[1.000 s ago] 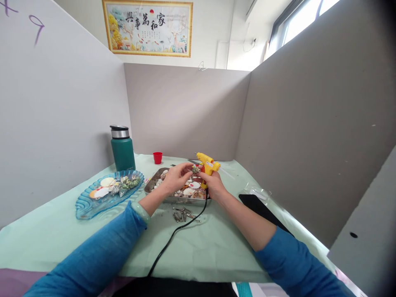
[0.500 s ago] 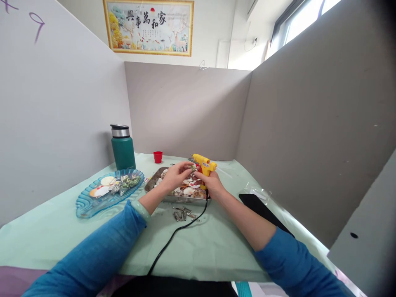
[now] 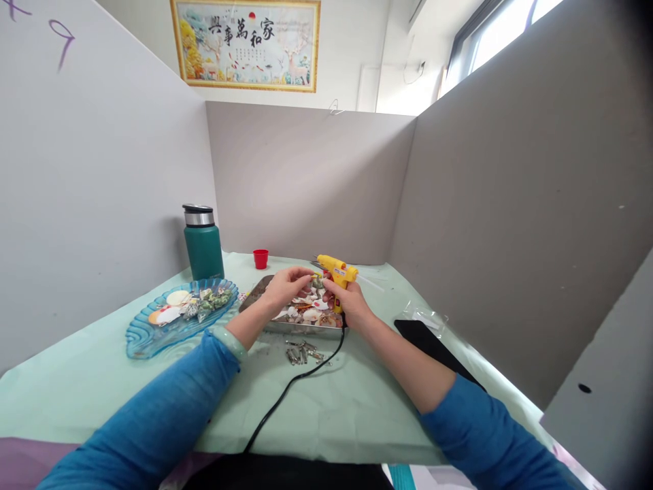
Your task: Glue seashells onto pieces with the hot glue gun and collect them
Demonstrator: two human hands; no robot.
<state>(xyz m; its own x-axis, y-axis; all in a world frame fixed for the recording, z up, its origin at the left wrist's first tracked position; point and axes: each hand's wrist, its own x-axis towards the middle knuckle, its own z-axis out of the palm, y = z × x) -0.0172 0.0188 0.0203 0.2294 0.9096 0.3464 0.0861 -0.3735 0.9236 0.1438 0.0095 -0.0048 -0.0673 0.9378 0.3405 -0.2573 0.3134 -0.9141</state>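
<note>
My right hand (image 3: 351, 301) is wrapped round a yellow hot glue gun (image 3: 337, 268), whose nozzle points left and whose black cord (image 3: 290, 386) runs toward me. A small green decorated piece (image 3: 319, 282) shows between the fingertips of both hands, near the right ones; its kind is too small to make out. My left hand (image 3: 286, 287) is closed in a pinch beside it, with a tiny yellowish bit at the fingertips. Both hands are above a metal tray (image 3: 300, 330) of seashells (image 3: 312, 315). In front of the tray lies a pile of metal clips (image 3: 300, 352).
A blue glass dish (image 3: 143, 344) with shells and green decorated pieces (image 3: 211, 303) is at the left. Behind it stand a green bottle (image 3: 203, 248) and a red cup (image 3: 260, 258). A black flat object (image 3: 433, 350) and clear plastic packaging (image 3: 423, 317) lie right. Partitions (image 3: 311, 184) surround the table.
The glue gun moved slightly left, then stayed nearly still. My left hand has drawn a little left, away from the right fingertips, and the green piece shows less than before.
</note>
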